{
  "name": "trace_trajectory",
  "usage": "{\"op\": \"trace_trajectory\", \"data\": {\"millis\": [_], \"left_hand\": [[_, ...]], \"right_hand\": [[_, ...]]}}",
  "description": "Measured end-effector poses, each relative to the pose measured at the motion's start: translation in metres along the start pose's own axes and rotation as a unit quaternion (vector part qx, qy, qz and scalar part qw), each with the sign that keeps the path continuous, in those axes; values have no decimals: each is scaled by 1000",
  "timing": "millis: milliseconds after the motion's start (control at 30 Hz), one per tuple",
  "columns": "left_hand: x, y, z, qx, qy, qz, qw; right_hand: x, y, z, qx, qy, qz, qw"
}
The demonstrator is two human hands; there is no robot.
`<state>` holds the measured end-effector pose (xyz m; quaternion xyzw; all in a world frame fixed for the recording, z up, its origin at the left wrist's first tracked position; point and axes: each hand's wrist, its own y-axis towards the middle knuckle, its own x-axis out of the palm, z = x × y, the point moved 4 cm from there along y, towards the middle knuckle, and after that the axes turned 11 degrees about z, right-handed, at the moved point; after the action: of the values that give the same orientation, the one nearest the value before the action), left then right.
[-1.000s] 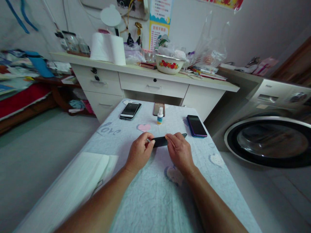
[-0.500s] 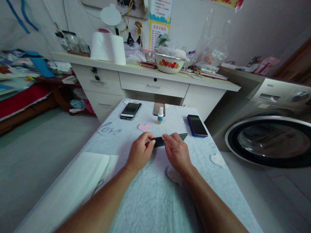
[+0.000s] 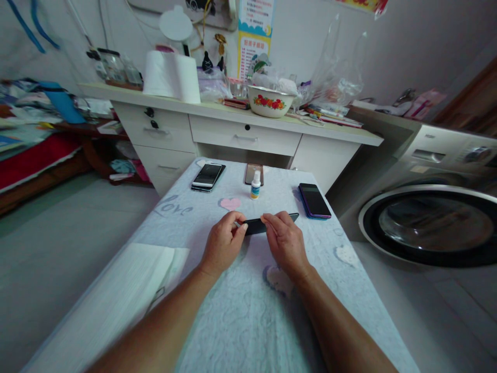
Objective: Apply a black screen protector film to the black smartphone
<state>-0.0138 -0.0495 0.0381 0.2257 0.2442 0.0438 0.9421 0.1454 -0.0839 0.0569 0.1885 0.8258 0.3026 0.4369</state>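
A dark phone [image 3: 255, 226] is held tilted just above the table, its long side running left to right. My left hand [image 3: 225, 241] pinches its left end between thumb and fingers. The fingers of my right hand [image 3: 285, 239] are pressed together against the middle of the phone; whatever lies between them, if anything, is hidden. The phone's right end pokes out past the right knuckles. Beyond the phone stands a small white spray bottle [image 3: 255, 185] with a blue and yellow label.
On the patterned tablecloth [image 3: 240, 321], phones [image 3: 207, 176] lie stacked at back left, and a dark phone [image 3: 314, 200] lies at right. A brown phone-shaped item [image 3: 249, 174] sits behind the bottle. White folded sheets [image 3: 128, 280] cover the left side. Beyond are a desk [image 3: 155, 147] and washing machine [image 3: 430, 207].
The right fingers have slid slightly to the right along the phone. My left hand keeps its pinch, and the things on the table stay put.
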Motion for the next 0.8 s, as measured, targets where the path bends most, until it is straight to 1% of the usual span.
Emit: {"op": "trace_trajectory", "data": {"millis": [433, 800], "left_hand": [[0, 1, 1, -1, 8, 8, 1000], [0, 1, 1, -1, -8, 8, 1000]], "right_hand": [[-7, 2, 9, 20, -35, 21, 999], [-6, 2, 11, 15, -28, 25, 999]]}}
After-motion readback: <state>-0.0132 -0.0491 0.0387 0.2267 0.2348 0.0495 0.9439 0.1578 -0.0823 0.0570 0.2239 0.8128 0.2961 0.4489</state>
